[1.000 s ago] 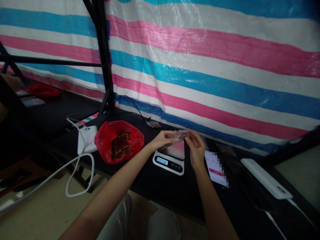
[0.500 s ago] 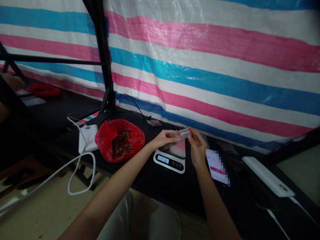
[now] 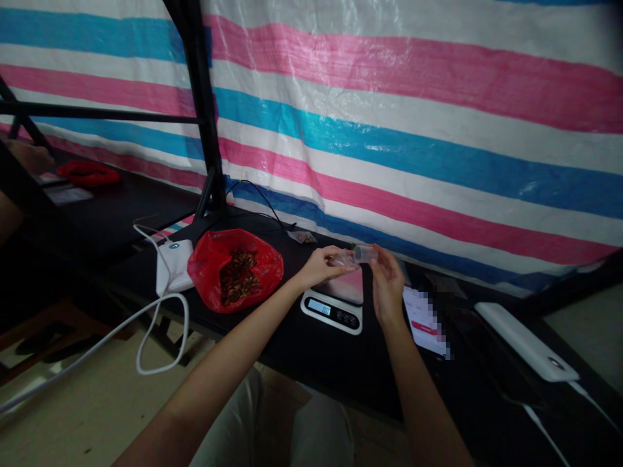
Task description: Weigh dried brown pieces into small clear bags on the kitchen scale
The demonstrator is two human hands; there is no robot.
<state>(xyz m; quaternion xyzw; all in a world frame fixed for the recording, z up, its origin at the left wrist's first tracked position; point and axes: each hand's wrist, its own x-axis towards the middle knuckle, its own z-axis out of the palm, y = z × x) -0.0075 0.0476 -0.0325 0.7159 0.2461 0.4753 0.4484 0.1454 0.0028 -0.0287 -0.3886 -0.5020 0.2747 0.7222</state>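
Observation:
Both of my hands are raised just above a white digital kitchen scale on the black table. My left hand pinches a small clear plastic bag. My right hand holds a small clear plastic cup tilted sideways against the bag's mouth. The scale's display is lit. To the left of the scale lies an open red plastic bag holding dark brown pieces.
A white power bank with a looping white cable lies left of the red bag. A printed slip and a long white device lie to the right. A striped tarp hangs behind. A black stand post rises at the back.
My hands have lifted slightly. The right hand now shows a clear cup held against the small bag; earlier both hands pinched the bag.

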